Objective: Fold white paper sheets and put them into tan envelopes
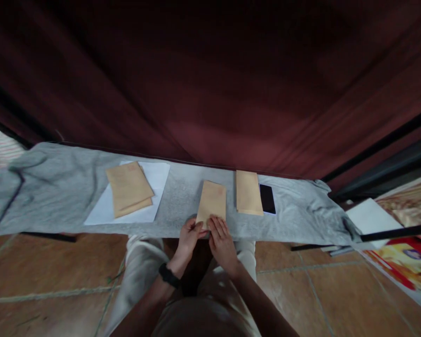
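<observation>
A brown paper envelope point(212, 199) lies on the grey cloth in front of me, its near edge at the front of the narrow surface. My left hand point(189, 238) pinches its lower left corner, thumb on top. The fingers of my right hand point(222, 241) are bent over the near edge at the right, pressing on the paper; the underside of this grip is hidden. To the right is a small stack of brown envelopes point(248, 192). On the left, more brown envelopes point(129, 187) rest askew on white paper sheets point(161, 180).
A dark phone point(267, 199) lies beside the right stack. Grey cloth point(182, 187) covers the surface, with a dark red fabric panel point(210, 117) rising behind. A colourful printed package point(407, 262) and a white board point(372, 217) are at the far right, above the tiled floor point(284, 290).
</observation>
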Tool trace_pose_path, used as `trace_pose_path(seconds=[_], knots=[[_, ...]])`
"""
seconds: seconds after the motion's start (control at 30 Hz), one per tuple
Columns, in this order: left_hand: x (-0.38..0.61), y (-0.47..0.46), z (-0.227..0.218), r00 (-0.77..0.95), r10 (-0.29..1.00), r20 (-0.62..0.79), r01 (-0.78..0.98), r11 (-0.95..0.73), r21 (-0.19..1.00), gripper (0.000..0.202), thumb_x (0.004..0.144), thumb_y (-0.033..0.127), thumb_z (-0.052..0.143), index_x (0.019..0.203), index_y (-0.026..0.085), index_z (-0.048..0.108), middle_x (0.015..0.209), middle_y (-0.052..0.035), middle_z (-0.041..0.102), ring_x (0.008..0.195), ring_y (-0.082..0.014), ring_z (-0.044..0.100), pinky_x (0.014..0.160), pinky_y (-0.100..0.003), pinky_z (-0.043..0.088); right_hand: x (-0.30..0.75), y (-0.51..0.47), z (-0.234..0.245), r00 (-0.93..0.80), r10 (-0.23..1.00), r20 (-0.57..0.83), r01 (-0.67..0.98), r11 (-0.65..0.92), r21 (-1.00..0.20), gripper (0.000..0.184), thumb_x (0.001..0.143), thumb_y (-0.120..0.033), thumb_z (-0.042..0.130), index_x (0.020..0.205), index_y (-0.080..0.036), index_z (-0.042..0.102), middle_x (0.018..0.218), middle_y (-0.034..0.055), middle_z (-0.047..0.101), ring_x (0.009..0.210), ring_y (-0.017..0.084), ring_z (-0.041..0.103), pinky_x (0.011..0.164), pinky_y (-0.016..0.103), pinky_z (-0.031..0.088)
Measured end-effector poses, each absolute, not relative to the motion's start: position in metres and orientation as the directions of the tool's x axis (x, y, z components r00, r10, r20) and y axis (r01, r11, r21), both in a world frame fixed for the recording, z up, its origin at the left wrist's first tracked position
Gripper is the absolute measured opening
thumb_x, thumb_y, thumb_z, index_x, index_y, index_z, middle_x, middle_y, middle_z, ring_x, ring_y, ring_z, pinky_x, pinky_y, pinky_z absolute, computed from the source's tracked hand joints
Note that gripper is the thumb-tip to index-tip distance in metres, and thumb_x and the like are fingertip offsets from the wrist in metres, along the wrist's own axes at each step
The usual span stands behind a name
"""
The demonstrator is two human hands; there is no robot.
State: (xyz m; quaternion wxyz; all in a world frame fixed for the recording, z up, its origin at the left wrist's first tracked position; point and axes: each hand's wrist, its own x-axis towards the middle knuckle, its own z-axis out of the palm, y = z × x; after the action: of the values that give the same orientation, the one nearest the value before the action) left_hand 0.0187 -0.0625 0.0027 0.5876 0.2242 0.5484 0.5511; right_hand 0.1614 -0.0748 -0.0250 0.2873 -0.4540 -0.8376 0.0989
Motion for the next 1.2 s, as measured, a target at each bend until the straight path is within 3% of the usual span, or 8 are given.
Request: trace_pose_path(seconds=[0.13, 0.27, 0.37, 0.43, 0.5, 0.57, 0.87, 1.2], knots=[[0.027, -0.053, 0.026, -0.212, 0.960, -0.185, -0.143, 0.156, 0.977, 0.035, 0.078, 0.049, 0.069, 0.092, 0.017, 0.064, 0.080, -0.0028, 0.071, 0.066, -0.0171, 0.068, 0.064, -0.031, 0.057, 0.163, -0.059, -0.011, -0.307, 0.854, 0.420, 0.660, 0.509, -0.553, 0.060, 0.094, -0.005, 0.032, 0.151, -0.018, 0.046, 0.152, 0.0111, 0.051, 0.144, 0.021, 0.043, 0.120, 0.046, 0.038], [0.031, -0.049, 0.054, -0.111, 0.980, 0.167, 0.304, -0.126, 0.944, 0.036, 0.091, 0.044, 0.059, 0.119, 0.021, 0.060, 0.098, -0.0061, 0.073, 0.090, -0.0195, 0.070, 0.082, -0.033, 0.057, 0.162, -0.039, 0.001, 0.035, 0.918, 0.394, 0.395, 0.350, -0.849, 0.042, 0.102, -0.024, 0.036, 0.139, -0.020, 0.056, 0.140, 0.0099, 0.061, 0.131, 0.020, 0.055, 0.112, 0.042, 0.046], [0.030, -0.045, 0.057, 0.090, 0.958, 0.271, 0.732, -0.248, 0.634, 0.036, 0.096, 0.030, 0.052, 0.130, 0.019, 0.058, 0.119, -0.0136, 0.070, 0.112, -0.0252, 0.065, 0.101, -0.042, 0.051, 0.158, -0.028, -0.004, 0.339, 0.923, 0.184, 0.018, 0.190, -0.982, 0.029, 0.099, -0.038, 0.049, 0.119, -0.022, 0.063, 0.118, 0.0066, 0.070, 0.109, 0.019, 0.066, 0.098, 0.036, 0.054], [0.029, -0.044, 0.045, 0.229, 0.938, 0.261, 0.883, -0.313, 0.351, 0.042, 0.095, 0.016, 0.045, 0.136, 0.014, 0.055, 0.134, -0.0182, 0.063, 0.129, -0.0288, 0.056, 0.113, -0.049, 0.041, 0.155, -0.025, -0.015, 0.355, 0.934, 0.029, -0.224, 0.115, -0.968, 0.023, 0.092, -0.038, 0.058, 0.108, -0.023, 0.062, 0.106, 0.0036, 0.071, 0.097, 0.017, 0.069, 0.089, 0.033, 0.057], [0.028, -0.044, 0.028, 0.337, 0.912, 0.233, 0.911, -0.378, 0.164, 0.053, 0.091, 0.005, 0.039, 0.141, 0.013, 0.051, 0.147, -0.0181, 0.054, 0.142, -0.0280, 0.045, 0.120, -0.051, 0.032, 0.154, -0.027, -0.027, 0.275, 0.960, -0.057, -0.348, 0.044, -0.936, 0.019, 0.085, -0.035, 0.064, 0.100, -0.023, 0.061, 0.100, 0.0026, 0.071, 0.091, 0.017, 0.069, 0.084, 0.032, 0.058], [0.027, -0.047, 0.009, 0.389, 0.895, 0.218, 0.905, -0.416, 0.089, 0.059, 0.088, 0.001, 0.037, 0.144, 0.015, 0.049, 0.153, -0.0157, 0.049, 0.146, -0.0262, 0.040, 0.122, -0.052, 0.028, 0.155, -0.030, -0.038, 0.213, 0.973, -0.090, -0.377, -0.004, -0.926, 0.016, 0.080, -0.033, 0.065, 0.092, -0.024, 0.059, 0.094, 0.0026, 0.071, 0.089, 0.017, 0.070, 0.083, 0.032, 0.059], [0.040, -0.060, -0.012, 0.478, 0.864, 0.158, 0.870, -0.490, 0.052, 0.061, 0.089, 0.006, 0.037, 0.149, 0.008, 0.042, 0.161, -0.0206, 0.036, 0.150, -0.0292, 0.034, 0.121, -0.057, 0.028, 0.147, -0.035, -0.062, 0.164, 0.978, -0.126, -0.384, -0.054, -0.922, 0.008, 0.081, -0.031, 0.057, 0.083, -0.026, 0.051, 0.090, 0.0021, 0.071, 0.091, 0.016, 0.070, 0.088, 0.032, 0.059], [0.045, -0.063, -0.016, 0.507, 0.843, 0.180, 0.856, -0.517, 0.010, 0.058, 0.089, 0.003, 0.039, 0.146, 0.000, 0.046, 0.154, -0.0245, 0.044, 0.148, -0.0296, 0.037, 0.123, -0.048, 0.031, 0.160, -0.030, -0.065, 0.087, 0.992, -0.094, -0.320, -0.062, -0.945, 0.016, 0.082, -0.034, 0.053, 0.068, -0.026, 0.049, 0.066, 0.0011, 0.064, 0.065, 0.018, 0.064, 0.066, 0.031, 0.059]])
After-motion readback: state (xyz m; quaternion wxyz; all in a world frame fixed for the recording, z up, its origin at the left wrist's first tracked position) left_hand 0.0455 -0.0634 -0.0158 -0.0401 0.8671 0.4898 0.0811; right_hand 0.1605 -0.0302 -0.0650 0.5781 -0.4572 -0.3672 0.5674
